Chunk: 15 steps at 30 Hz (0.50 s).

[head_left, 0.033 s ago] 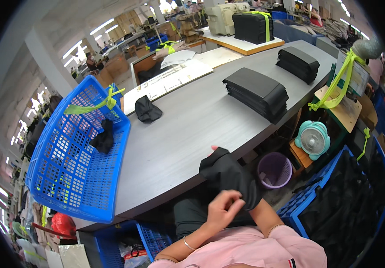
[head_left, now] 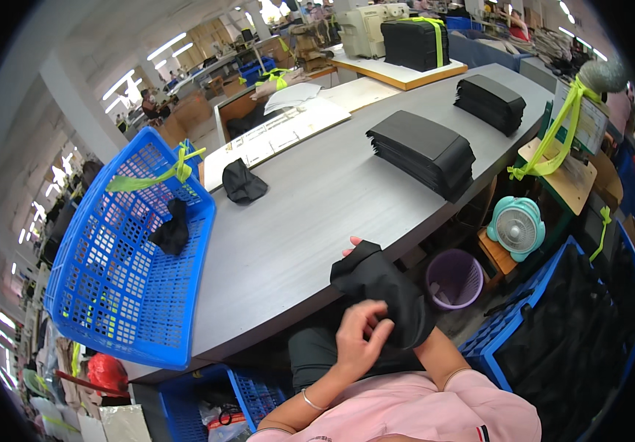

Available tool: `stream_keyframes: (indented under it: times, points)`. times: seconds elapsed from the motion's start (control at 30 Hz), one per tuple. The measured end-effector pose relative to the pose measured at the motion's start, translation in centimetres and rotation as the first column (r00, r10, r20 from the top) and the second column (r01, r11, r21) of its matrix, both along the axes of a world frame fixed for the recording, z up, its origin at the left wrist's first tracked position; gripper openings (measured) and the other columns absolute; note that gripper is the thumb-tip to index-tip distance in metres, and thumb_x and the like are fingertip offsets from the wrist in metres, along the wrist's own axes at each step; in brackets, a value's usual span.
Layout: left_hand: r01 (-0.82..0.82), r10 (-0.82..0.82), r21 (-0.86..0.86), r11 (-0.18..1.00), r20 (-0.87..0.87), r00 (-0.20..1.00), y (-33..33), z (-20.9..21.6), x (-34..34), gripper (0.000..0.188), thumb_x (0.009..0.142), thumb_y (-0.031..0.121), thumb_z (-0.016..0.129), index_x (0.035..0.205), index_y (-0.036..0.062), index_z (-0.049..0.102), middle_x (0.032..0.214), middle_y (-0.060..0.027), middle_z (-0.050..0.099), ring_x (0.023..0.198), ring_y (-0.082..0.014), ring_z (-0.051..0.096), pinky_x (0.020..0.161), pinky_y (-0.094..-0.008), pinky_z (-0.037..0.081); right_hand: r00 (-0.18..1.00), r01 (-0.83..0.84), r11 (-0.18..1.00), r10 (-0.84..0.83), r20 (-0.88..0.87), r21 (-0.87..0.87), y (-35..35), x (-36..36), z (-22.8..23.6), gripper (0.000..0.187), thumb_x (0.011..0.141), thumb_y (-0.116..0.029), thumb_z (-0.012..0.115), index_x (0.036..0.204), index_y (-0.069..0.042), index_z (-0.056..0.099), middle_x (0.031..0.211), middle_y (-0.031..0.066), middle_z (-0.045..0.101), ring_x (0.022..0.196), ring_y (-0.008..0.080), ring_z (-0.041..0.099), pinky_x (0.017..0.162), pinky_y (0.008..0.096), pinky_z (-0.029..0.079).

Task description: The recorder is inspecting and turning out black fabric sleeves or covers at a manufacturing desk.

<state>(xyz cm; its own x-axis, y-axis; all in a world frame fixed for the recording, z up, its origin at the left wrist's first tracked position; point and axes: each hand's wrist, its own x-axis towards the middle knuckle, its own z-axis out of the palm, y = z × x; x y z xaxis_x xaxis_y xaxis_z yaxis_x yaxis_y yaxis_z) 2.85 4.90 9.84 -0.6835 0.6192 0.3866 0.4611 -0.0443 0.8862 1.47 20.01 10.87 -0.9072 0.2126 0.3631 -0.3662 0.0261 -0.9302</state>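
A black fabric piece (head_left: 384, 291), shaped like a short tube, is drawn over my right hand and wrist above my lap. Just the fingertips of my right hand (head_left: 355, 241) poke out at its far end, by the table edge; the other fingers are hidden inside. My left hand (head_left: 360, 335) is at the near left side of the cloth, fingers curved and apart, thumb away from them. Whether it touches the cloth is unclear. Another black fabric piece (head_left: 244, 182) lies crumpled on the grey table (head_left: 295, 214).
A tilted blue basket (head_left: 130, 258) at the left holds a black piece (head_left: 172, 228). Black stacks (head_left: 421, 147) (head_left: 490, 103) stand at the table's far right. Below are a purple bin (head_left: 454, 280), a turquoise fan (head_left: 516, 227) and a blue crate (head_left: 490, 365) of dark cloth.
My left hand has lifted slightly forward along the cloth, and its fingers have spread from a closed pinch. A little more of the right fingertips shows at the far end.
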Motion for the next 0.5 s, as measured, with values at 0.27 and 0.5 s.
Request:
stream_keyframes:
  times: [0.27, 0.5]
  points:
    - [0.157, -0.088, -0.205, 0.966, 0.310, 0.947, 0.9, 0.6, -7.2, 0.058, 0.103, 0.031, 0.049, 0.149, -0.0005, 0.036, 0.153, -0.0159, 0.040, 0.136, -0.0255, 0.042, 0.113, -0.0359, 0.031, 0.973, 0.130, 0.769, 0.022, 0.229, -0.626, -2.7, 0.5, 1.0, 0.053, 0.105, -0.034, 0.045, 0.151, -0.009, 0.034, 0.148, 0.0048, 0.043, 0.134, 0.0154, 0.041, 0.111, 0.0283, 0.033]
    - [-0.064, 0.049, -0.059, 0.996, -0.228, 0.972, 1.0, -0.3, -3.6, 0.095, 0.085, 0.036, 0.075, 0.155, 0.0027, 0.021, 0.158, -0.0238, 0.021, 0.146, -0.0363, 0.025, 0.118, -0.0444, 0.023, 0.785, 0.334, 0.943, -0.274, 0.555, -0.007, 1.4, -0.1, 1.6, 0.038, 0.105, -0.027, 0.042, 0.131, -0.002, 0.055, 0.135, 0.0146, 0.056, 0.125, 0.0200, 0.053, 0.105, 0.0311, 0.042]
